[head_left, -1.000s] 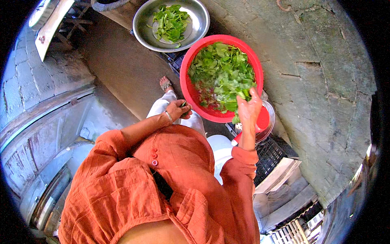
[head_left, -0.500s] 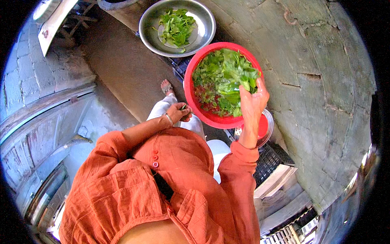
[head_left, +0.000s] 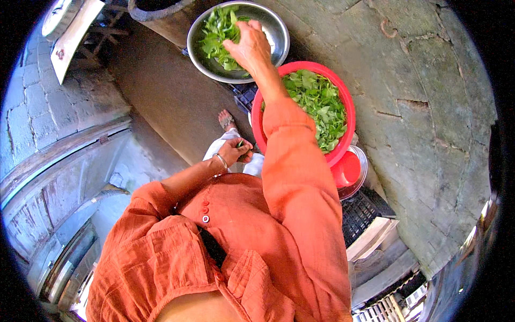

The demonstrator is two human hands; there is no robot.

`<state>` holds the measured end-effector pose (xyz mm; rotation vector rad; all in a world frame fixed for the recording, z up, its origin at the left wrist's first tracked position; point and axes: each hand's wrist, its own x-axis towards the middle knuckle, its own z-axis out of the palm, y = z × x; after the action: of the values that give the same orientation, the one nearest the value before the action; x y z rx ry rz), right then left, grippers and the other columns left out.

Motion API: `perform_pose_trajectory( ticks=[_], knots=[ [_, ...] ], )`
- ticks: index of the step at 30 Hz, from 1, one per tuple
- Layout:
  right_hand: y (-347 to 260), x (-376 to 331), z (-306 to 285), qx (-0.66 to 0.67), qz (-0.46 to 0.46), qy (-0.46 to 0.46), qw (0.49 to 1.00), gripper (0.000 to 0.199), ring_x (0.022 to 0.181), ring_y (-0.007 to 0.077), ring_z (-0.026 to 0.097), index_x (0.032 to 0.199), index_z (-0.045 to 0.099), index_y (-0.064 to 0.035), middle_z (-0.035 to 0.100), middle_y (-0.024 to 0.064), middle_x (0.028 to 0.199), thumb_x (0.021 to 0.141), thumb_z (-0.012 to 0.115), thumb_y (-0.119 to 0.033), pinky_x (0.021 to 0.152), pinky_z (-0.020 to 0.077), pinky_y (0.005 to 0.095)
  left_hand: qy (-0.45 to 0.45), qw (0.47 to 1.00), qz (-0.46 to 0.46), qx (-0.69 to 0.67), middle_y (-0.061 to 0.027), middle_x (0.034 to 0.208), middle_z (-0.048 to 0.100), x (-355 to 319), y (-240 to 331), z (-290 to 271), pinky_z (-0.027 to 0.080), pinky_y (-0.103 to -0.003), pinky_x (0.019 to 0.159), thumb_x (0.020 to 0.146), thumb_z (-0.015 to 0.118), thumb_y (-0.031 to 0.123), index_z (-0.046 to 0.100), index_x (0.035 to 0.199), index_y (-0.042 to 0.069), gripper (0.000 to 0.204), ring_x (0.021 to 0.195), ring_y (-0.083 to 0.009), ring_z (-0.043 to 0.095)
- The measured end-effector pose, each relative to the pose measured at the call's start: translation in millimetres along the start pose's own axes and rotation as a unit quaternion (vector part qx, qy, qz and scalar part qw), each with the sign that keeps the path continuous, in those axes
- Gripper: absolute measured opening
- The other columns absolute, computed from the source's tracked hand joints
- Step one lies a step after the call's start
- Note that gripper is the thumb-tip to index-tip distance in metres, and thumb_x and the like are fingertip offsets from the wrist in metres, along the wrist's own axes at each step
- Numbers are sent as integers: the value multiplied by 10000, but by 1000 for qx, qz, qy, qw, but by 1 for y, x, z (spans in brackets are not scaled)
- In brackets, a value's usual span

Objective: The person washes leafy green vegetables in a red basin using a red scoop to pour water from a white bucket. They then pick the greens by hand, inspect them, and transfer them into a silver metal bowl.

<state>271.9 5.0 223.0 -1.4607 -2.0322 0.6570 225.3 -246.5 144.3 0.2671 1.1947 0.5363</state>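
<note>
Leafy greens, two basins; right fingers part-open, grip unclear; left fingers curled round one dark piece.

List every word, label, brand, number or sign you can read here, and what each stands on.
None can be read: I see no lettering on the metal bowl, red tub or orange shirt.
Details near the picture's rim are too small or blurred to tell.

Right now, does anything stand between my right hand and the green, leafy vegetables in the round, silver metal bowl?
Nothing visible does. The right hand is above the round, silver metal bowl, directly at the green, leafy vegetables, with no object between.
</note>
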Motion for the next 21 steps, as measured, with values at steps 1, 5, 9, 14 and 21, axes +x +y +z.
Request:
perform_pose_trajectory(
  ticks=[1, 5, 9, 14, 21],
  knots=[
    [8, -6, 5, 42, 11, 13, 999, 389, 897, 337, 555, 1030, 564, -27, 525, 211, 1038, 703, 618, -231, 799, 451, 396, 6, 1000, -3, -1, -42, 764, 584, -2, 3, 1, 527, -277, 616, 887, 502, 160, 544, 898, 34, 134, 657, -124, 570],
    [40, -62, -15, 133, 60, 95, 985, 169, 752, 278, 587, 850, 609, -1, 598, 158, 788, 765, 527, -121, 708, 463, 366, -4, 1000, 3, 0, -44, 764, 589, 4, -6, -4, 530, -294, 647, 877, 526, 170, 556, 905, 34, 142, 688, -136, 575],
    [128, -147, -13, -30, 195, 27, 980, 210, 891, 342, 530, 958, 579, -81, 550, 153, 1003, 757, 563, -139, 756, 444, 414, -10, 1000, 4, 13, -44, 762, 586, 2, -7, -2, 526, -285, 633, 878, 519, 165, 547, 906, 32, 139, 677, -136, 573],
    [153, -250, -5, -204, 108, -190, 954, 318, 977, 352, 476, 1049, 558, -142, 436, 129, 1173, 732, 591, -146, 792, 419, 451, -3, 1000, -8, 30, -47, 761, 587, 0, -14, 13, 524, -271, 607, 881, 502, 150, 542, 901, 35, 123, 641, -130, 571],
    [183, -280, -30, -262, 177, -62, 947, 334, 889, 314, 492, 1055, 531, -136, 454, 97, 1097, 723, 571, -129, 776, 402, 424, -26, 998, -14, 60, -49, 782, 581, -4, -17, 23, 527, -300, 652, 878, 527, 189, 545, 926, 30, 167, 699, -143, 570]
  ],
)
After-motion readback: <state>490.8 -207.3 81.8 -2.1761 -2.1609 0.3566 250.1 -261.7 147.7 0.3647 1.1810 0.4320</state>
